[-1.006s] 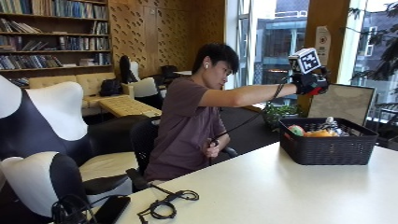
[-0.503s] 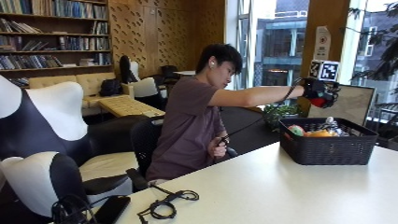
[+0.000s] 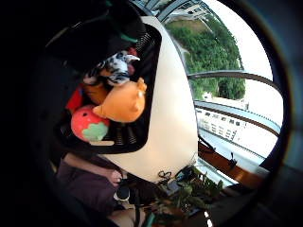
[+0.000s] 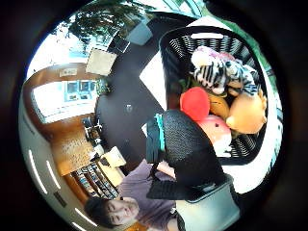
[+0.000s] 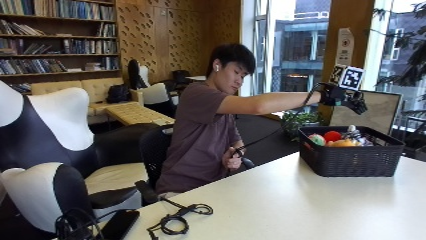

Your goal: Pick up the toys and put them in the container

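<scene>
Hovering above the black basket, the gloved right hand hangs with fingers loosely spread, holding nothing, while the toys lie piled directly below in it.

Right arm outstretched, gloved hand raised

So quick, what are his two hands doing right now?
Gloved right hand: open, holding nothing, up over the basket of toys.
Bare left hand: down by his lap; whether it holds anything cannot be told.
</scene>
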Demonstrator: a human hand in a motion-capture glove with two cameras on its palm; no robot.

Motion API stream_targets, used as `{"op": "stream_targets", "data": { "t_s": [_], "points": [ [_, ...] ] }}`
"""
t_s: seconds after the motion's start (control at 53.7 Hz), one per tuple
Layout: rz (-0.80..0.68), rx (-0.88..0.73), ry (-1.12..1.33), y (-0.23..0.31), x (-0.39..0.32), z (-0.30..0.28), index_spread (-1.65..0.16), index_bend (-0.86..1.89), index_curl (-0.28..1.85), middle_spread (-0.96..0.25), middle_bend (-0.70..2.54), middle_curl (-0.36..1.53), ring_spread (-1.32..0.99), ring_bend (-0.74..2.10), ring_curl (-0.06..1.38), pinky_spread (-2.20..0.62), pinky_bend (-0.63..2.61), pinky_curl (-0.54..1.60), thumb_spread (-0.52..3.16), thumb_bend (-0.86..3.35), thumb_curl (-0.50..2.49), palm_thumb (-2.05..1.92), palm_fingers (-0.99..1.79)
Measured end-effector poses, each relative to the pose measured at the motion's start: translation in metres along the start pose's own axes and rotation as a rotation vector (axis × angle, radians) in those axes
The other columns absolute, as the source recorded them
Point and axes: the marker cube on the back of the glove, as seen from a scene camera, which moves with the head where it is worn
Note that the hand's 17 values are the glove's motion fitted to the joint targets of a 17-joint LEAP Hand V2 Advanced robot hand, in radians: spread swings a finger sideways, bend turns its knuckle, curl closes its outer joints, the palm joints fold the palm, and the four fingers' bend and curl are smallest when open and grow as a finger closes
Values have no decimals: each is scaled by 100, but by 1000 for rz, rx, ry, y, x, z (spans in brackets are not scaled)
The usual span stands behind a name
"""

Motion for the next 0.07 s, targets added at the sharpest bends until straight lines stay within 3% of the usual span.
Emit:
{"op": "stream_targets", "data": {
  "t_s": [0.075],
  "points": [
    [16,21,-1,9,9,-3,-27,11,58,-4,13,56,-4,43,57,2,106,38,127,-5,72,-8,-20]
  ]
}}
